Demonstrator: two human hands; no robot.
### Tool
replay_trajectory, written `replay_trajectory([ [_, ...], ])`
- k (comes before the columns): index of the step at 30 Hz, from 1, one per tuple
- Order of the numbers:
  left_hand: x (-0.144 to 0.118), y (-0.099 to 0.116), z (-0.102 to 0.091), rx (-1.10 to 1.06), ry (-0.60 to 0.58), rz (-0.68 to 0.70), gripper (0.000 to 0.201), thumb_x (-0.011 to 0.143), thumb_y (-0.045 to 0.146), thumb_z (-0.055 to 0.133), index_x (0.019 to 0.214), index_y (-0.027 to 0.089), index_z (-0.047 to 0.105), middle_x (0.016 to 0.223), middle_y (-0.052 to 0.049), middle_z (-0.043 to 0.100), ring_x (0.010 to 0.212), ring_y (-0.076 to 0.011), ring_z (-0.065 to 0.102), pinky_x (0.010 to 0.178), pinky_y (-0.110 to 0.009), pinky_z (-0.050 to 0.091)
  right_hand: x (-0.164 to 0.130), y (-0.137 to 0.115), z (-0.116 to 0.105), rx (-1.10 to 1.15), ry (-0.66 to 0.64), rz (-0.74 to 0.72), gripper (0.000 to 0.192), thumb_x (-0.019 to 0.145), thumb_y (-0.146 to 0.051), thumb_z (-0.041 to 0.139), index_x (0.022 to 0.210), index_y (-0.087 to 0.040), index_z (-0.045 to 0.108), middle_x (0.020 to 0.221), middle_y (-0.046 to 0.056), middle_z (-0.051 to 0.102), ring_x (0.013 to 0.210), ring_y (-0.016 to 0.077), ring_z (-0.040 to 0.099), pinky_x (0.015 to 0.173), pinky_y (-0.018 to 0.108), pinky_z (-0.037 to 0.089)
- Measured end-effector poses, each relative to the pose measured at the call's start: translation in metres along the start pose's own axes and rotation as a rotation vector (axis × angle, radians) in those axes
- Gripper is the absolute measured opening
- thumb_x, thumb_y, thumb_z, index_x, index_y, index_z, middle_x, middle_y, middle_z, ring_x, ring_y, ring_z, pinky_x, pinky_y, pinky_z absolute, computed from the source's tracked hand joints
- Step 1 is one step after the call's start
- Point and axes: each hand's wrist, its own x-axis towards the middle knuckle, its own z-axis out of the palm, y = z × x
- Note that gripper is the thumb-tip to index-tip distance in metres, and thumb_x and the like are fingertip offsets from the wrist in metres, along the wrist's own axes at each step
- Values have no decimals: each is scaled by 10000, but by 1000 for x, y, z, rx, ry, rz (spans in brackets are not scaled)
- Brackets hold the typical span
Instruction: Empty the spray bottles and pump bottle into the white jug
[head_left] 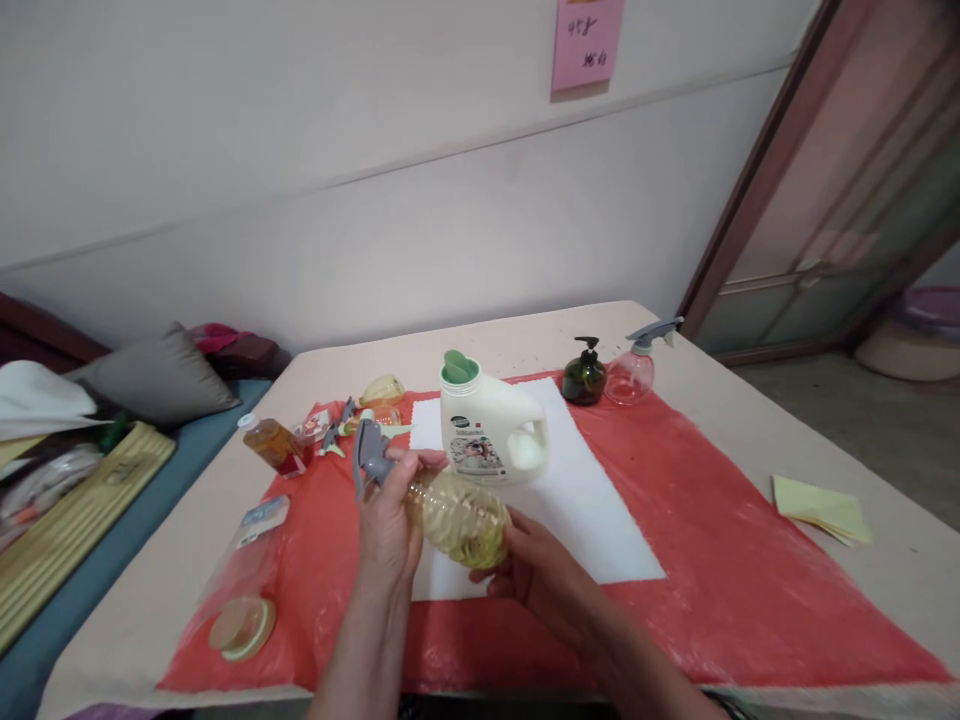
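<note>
A clear yellowish spray bottle [459, 515] with a grey trigger head lies tilted nearly sideways between my two hands. My left hand [394, 520] is closed around its neck, just below the trigger. At the bottle's base, the fingers of my right hand [529, 565] grip the rounded end. Some yellow-tinted liquid shows in the lower part of the bottle. Just behind it stands a large white jug [487, 430] with a handle, a printed label and a green piece in its mouth. The jug rests on a white sheet [600, 520].
A red plastic sheet [675, 480] covers much of the table. Amber bottle [277, 445] and several sprayer parts lie left; a round lid [244, 628] sits front left. Dark green pump bottle [583, 375] and pink spray bottle [631, 376] stand back right. Yellow papers [821, 508] lie right.
</note>
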Motion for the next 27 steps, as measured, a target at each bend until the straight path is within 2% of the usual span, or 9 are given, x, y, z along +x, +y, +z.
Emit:
replay_trajectory([
  [2,1,0,0,6,-2,36,197,720,320,750,716,202,593,753,-3,727,756,-184,687,792,-340,519,-1,-1,5,13,52,-162,697,552,-305,886,1170,-252,569,1083,53,704,870,179,674,709,254,511],
  [4,1,1,-1,20,-1,51,165,741,320,730,709,215,608,745,5,723,743,-187,677,767,-337,519,-1,-3,8,42,77,-220,722,529,-265,892,1170,-286,559,1173,45,682,966,199,661,784,293,519],
  [7,1,3,-3,28,-20,56,152,743,325,724,688,230,620,720,14,710,710,-187,653,720,-325,513,0,-4,9,95,15,-40,626,715,-559,740,1244,-280,554,1245,100,653,886,214,697,694,315,545],
  [10,-2,4,-4,46,-82,54,173,732,330,732,675,217,614,720,0,700,714,-187,643,709,-318,506,1,-2,5,140,-52,178,734,777,-763,519,1288,-237,559,1205,151,672,716,201,727,538,242,512],
  [13,-6,3,-3,91,-117,57,181,743,317,720,673,197,604,742,-21,702,722,-177,643,710,-303,496,2,1,2,187,-109,278,782,788,-793,454,1290,-203,562,1088,170,712,674,215,736,452,190,458],
  [16,-7,2,-1,92,-129,67,176,759,304,705,674,188,604,754,-27,705,735,-173,649,713,-293,495,1,1,2,225,-121,263,705,797,-710,554,1226,-152,594,978,159,729,638,181,716,451,171,445],
  [18,-3,3,-1,34,-81,85,159,751,288,710,682,187,608,740,-17,704,738,-166,653,733,-293,504,0,-1,3,218,-74,130,569,744,-514,733,1188,-186,598,1014,108,721,703,164,707,529,185,486],
  [21,9,11,-6,-135,94,93,134,740,259,712,708,184,605,702,10,695,710,-132,650,780,-290,520,-1,-6,3,189,10,-88,645,557,-195,838,1138,-283,574,1137,21,681,912,198,683,671,245,526],
  [27,35,45,-32,-417,362,78,255,857,339,614,679,180,525,720,14,666,748,-103,653,806,-259,540,1,-13,-9,207,71,-145,615,565,-180,767,1134,-315,575,1199,11,647,949,201,639,719,290,517],
])
